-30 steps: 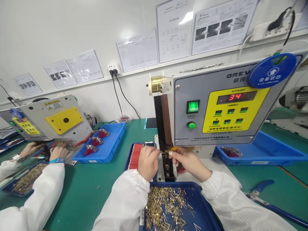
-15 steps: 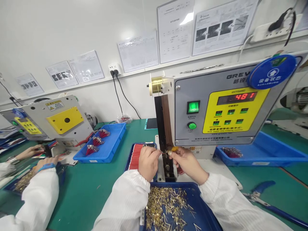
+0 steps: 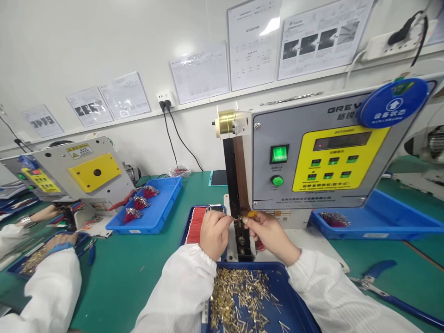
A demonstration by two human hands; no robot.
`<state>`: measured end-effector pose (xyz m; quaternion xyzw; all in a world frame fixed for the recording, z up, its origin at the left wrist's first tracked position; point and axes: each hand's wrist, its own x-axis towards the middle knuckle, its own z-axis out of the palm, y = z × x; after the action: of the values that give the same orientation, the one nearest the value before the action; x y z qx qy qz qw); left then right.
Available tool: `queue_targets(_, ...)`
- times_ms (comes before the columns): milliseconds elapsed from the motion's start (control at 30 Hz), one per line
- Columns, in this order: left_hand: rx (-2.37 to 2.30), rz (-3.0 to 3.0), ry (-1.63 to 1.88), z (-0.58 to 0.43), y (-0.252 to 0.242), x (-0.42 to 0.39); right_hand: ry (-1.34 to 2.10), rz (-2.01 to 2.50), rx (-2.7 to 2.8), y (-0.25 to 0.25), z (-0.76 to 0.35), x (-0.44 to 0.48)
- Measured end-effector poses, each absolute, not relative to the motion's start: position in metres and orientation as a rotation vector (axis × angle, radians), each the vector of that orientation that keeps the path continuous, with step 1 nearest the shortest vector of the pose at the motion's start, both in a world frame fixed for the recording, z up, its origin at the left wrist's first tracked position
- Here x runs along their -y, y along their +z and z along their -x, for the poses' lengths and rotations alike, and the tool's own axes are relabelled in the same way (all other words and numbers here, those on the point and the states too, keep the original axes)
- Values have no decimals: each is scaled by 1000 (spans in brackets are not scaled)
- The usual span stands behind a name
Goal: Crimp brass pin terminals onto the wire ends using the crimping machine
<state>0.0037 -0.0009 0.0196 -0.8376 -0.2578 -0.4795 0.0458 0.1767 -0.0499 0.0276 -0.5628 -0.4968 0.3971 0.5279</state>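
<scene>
Co-worker's hand point(image 3: 62, 239) moved over tray point(image 3: 82, 238); hands point(image 3: 213, 232) point(image 3: 272, 233) nearly meeting at machine point(image 3: 294, 199).

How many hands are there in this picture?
4: the wearer's left hand and right hand, both at the near machine; a co-worker's watch-side hand and blue-banded hand, far left. Others may be hidden.

My left sleeve point(image 3: 175, 293) and right sleeve point(image 3: 333, 286) are white, wrist-length and loose-cut, with soft creases along the fabric. Each narrows to a gathered cuff point(image 3: 207, 256) at the wrist. My left hand point(image 3: 214, 232) and right hand point(image 3: 273, 235) are bare beyond the cuffs.
</scene>
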Motion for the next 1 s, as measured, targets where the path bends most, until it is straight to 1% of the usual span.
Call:
queue_targets(200,800,2509,-1502,-4,21,3,924,1317,1195,23,-176,48)
queue_targets(433,790,2526,-1522,-5,22,3,718,1346,1221,25,-169,53)
queue_targets(567,786,2536,-1510,-5,21,2,664,1379,1236,28,-166,56)
queue_targets(1000,790,2559,-1489,-4,20,1,663,1407,1232,27,-167,56)
